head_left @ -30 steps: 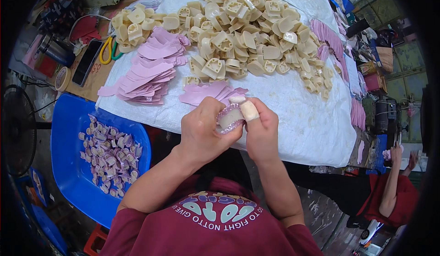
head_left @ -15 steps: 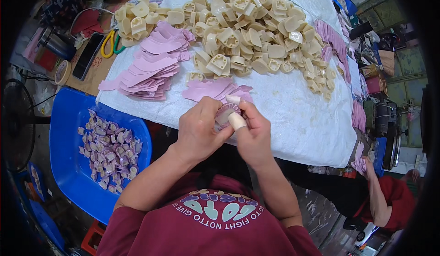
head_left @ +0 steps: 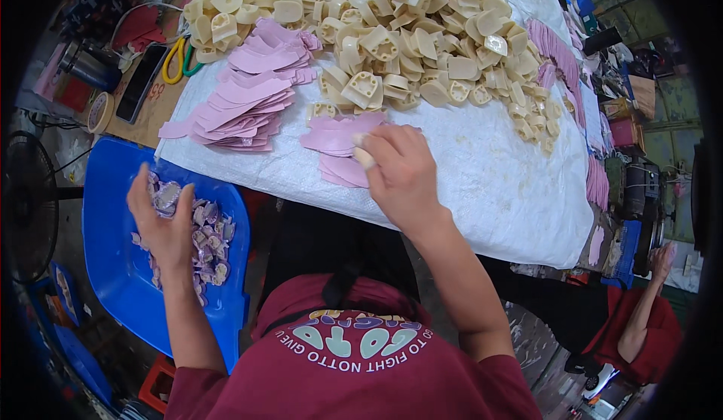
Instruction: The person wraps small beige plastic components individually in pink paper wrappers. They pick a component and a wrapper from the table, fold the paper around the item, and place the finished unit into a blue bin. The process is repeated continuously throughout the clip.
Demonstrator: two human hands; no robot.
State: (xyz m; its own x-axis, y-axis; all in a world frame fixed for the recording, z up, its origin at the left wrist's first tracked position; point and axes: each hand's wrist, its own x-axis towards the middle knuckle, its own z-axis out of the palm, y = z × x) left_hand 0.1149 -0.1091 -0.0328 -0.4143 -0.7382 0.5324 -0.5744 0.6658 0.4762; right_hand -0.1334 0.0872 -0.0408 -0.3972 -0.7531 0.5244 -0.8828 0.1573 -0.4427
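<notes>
My left hand (head_left: 162, 228) is over the blue basin (head_left: 113, 284), its thumb and fingers spread apart. Between and just beyond its fingertips is a heel wrapped in pink (head_left: 167, 199), which looks let go; whether it rests on the pile is hard to tell. Similar pink-covered heels (head_left: 209, 251) lie heaped in the basin. My right hand (head_left: 403, 171) has pale covers on thumb and forefinger. Those two tips pinch at the edge of a pink cut piece (head_left: 331, 132) on a small stack. A larger stack of pink pieces (head_left: 252, 92) lies to its left.
A big heap of beige plastic shoe heels (head_left: 422, 44) covers the far part of the white-sheeted table (head_left: 497, 202). Scissors (head_left: 175, 60), a phone (head_left: 143, 83) and a tape roll (head_left: 100, 111) sit far left. Another person (head_left: 648, 330) is at the right.
My hands have parted from the heel they held together. The left has swung down-left over the basin and opened; the right has moved to the small pink stack. The other person's hand has shifted.
</notes>
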